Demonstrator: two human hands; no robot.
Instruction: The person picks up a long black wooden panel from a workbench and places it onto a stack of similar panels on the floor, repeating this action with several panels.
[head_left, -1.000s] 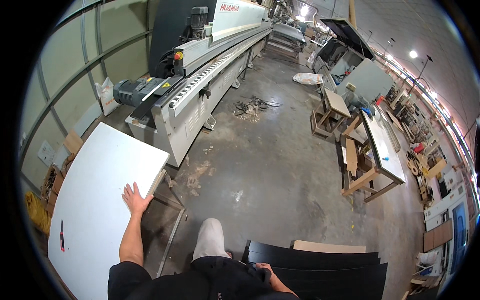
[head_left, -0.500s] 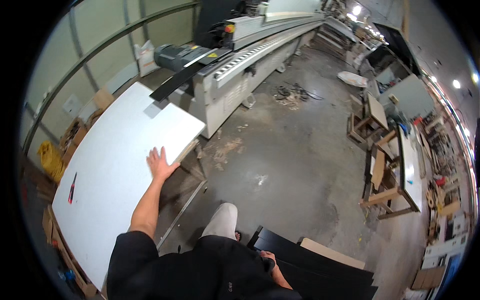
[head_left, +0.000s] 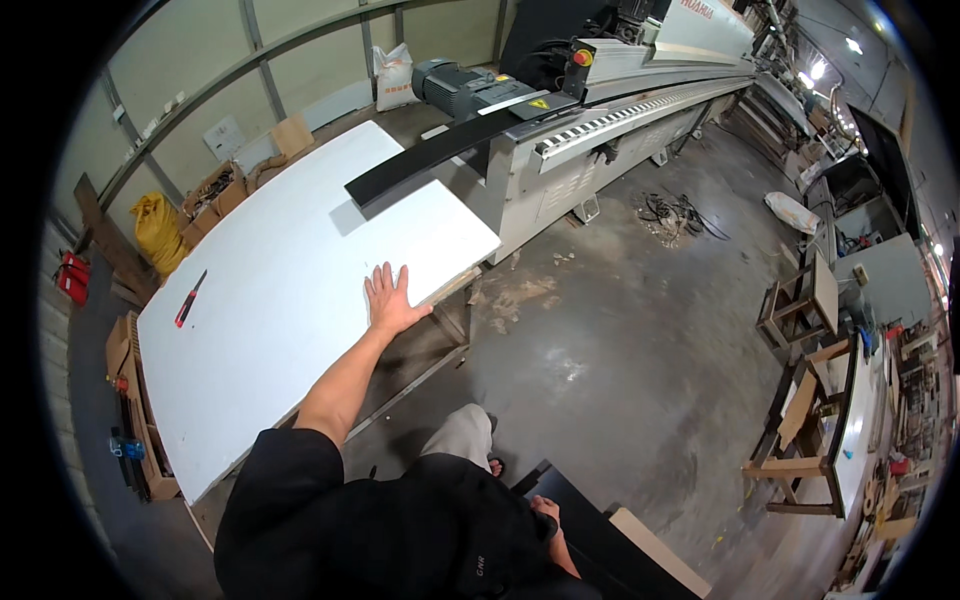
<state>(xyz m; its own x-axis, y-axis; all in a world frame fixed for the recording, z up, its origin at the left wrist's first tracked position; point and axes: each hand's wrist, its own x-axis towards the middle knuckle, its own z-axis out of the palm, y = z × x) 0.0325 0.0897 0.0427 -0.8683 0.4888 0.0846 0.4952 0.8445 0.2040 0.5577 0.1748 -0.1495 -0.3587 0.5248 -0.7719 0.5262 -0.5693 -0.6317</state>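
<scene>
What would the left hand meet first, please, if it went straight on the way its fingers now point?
The left hand would probably meet the black strip jutting over the white board, though its height is unclear.

Tangled dark cables (head_left: 668,213) lay on a grey workshop floor (head_left: 620,390).
A yellow sack (head_left: 158,232) sat by a cardboard box (head_left: 229,202) near the wall (head_left: 320,75), a white bag (head_left: 393,80) farther along; opposite, a wooden stool (head_left: 824,290) stood near a white-topped workbench (head_left: 864,420).

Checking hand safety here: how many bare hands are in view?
2: the left hand spread on the white board, near its right edge; the right hand near the black panels, bottom.
</scene>
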